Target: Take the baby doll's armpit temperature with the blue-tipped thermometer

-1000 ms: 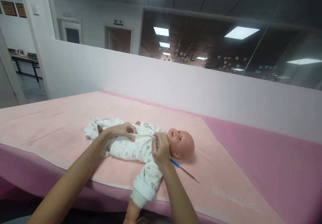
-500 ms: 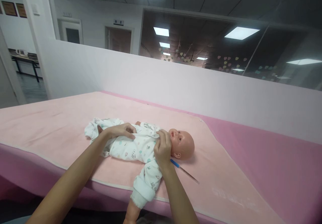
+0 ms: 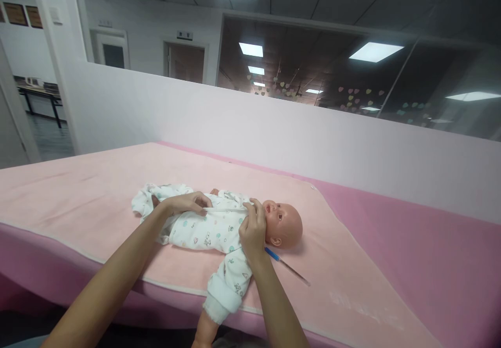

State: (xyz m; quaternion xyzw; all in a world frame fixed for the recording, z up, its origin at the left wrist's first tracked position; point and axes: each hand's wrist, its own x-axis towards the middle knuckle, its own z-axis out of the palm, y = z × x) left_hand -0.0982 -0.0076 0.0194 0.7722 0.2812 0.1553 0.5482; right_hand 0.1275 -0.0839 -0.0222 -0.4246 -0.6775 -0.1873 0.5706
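A baby doll (image 3: 287, 225) lies on its back, its head to the right, dressed in a white printed baby bodysuit (image 3: 191, 233). My left hand (image 3: 190, 203) rests at the doll's waist, thumb and fingers closed on the front edge of the garment. By the doll's neck, my right hand (image 3: 254, 225) pinches the upper part of the same edge, so the cloth is drawn fairly straight between both hands. One long sleeve (image 3: 229, 290), its cuff folded back, hangs toward me with the doll's arm showing. The other sleeve is mostly hidden.
Beside the doll's head lies a thin thermometer-like stick with a blue end (image 3: 273, 254). A peach blanket (image 3: 97, 181) covers the pink padded table (image 3: 422, 223). Behind stands a low white wall (image 3: 235, 118) with glass above it.
My right fingers shift very slightly at the neckline, and my left fingertips draw in a little on the cloth. The doll and the stick stay put.
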